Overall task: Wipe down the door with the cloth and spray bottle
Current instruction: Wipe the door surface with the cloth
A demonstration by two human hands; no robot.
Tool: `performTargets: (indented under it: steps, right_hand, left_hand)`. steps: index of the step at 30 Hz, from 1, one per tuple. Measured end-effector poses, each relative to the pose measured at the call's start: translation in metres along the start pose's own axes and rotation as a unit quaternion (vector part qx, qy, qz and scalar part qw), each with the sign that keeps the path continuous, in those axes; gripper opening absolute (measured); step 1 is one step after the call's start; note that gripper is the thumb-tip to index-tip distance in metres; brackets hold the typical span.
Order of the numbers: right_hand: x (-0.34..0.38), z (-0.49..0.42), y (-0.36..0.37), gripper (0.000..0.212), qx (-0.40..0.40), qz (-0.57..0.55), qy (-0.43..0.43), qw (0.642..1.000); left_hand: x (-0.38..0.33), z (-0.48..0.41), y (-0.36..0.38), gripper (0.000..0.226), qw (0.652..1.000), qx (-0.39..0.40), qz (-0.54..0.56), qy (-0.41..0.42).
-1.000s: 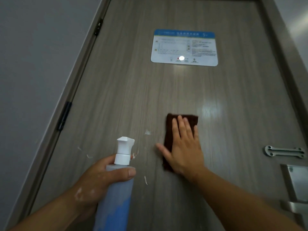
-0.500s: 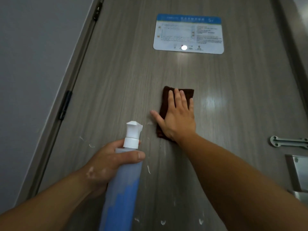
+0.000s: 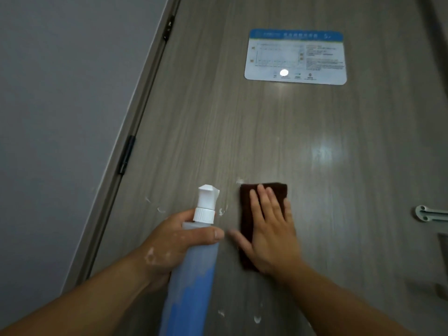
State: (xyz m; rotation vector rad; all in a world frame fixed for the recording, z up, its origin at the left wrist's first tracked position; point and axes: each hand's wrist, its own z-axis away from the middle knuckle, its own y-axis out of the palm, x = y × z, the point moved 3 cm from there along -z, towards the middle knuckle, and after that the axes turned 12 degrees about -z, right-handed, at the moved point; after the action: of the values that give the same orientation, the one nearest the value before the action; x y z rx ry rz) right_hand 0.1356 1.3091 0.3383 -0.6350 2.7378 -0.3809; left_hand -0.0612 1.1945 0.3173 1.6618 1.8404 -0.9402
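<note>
The right hand (image 3: 271,236) lies flat on the door (image 3: 242,132), palm down, with the fingers (image 3: 266,202) stretched upward and the thumb spread out to the left. It presses the cloth (image 3: 247,214) against the wood; this is a flat press with an open hand, not a closed grip. The forearm comes in from the lower right corner.

The left hand (image 3: 174,248) is wrapped around the upper part of the bottle (image 3: 191,275), with the thumb lying across its front just under the white collar. White spots of foam are on the back of this hand. The forearm enters from the lower left.

On the upper part of the door there is a sign (image 3: 295,57) with a blue top band and small print, but the writing is too blurred to read. The bottle shows no readable label.

The bottle stands almost upright, a little tilted to the right at the top, its long axis running along the door's height. Its white nozzle (image 3: 208,192) points up toward the door surface. The lower part holds blue liquid. The cloth is dark brown and folded to a rectangle, with the long side vertical, just beside the nozzle on the right. Small white foam marks (image 3: 221,211) lie on the wood around the bottle and below the hands.
</note>
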Motion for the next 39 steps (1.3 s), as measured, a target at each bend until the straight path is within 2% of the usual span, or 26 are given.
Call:
performTargets:
  steps: [3, 8, 12, 16, 18, 21, 25, 29, 32, 37, 39]
  right_hand:
    - [-0.006, -0.075, -0.016, 0.105, -0.027, 0.0, 0.059, 0.998]
    - [-0.009, -0.121, -0.031, 0.11, -0.02, 0.01, 0.054, 0.998]
    - [0.014, -0.06, -0.007, 0.109, 0.008, -0.006, 0.021, 1.0]
    - [0.041, 0.042, 0.027, 0.105, 0.05, -0.003, -0.055, 0.997]
    - [0.037, 0.053, 0.032, 0.102, 0.048, 0.006, -0.09, 0.995]
    - [0.024, 0.004, 0.019, 0.101, 0.021, 0.022, -0.102, 0.994]
    - [0.017, -0.107, -0.009, 0.107, 0.006, 0.036, -0.009, 0.999]
    - [0.027, -0.142, -0.013, 0.107, -0.021, 0.021, 0.024, 0.999]
    - [0.036, -0.114, -0.006, 0.108, -0.001, 0.015, 0.016, 1.0]
    - [0.073, 0.021, 0.038, 0.1, 0.057, 0.006, -0.087, 0.995]
    - [0.071, 0.043, 0.047, 0.099, 0.078, 0.023, -0.122, 0.989]
  left_hand:
    - [-0.003, -0.008, -0.005, 0.063, 1.0, -0.006, -0.001, 0.004]
    - [-0.004, -0.007, -0.021, 0.068, 1.0, -0.019, -0.009, 0.018]
    - [0.0, 0.006, -0.037, 0.07, 0.999, -0.045, -0.022, -0.002]
    - [0.005, 0.023, -0.043, 0.071, 0.998, -0.059, -0.026, -0.016]
    - [0.009, 0.027, -0.045, 0.073, 0.997, -0.06, -0.039, -0.017]
    - [0.013, 0.025, -0.049, 0.071, 0.996, -0.055, -0.067, -0.007]
    - [0.011, 0.014, -0.053, 0.061, 0.994, -0.046, -0.092, 0.028]
    - [0.014, 0.015, -0.059, 0.059, 0.991, -0.064, -0.105, 0.044]
    - [0.019, 0.021, -0.064, 0.058, 0.989, -0.084, -0.117, 0.043]
    - [0.023, 0.038, -0.067, 0.06, 0.985, -0.109, -0.133, 0.033]
    - [0.025, 0.044, -0.066, 0.059, 0.984, -0.098, -0.144, 0.028]
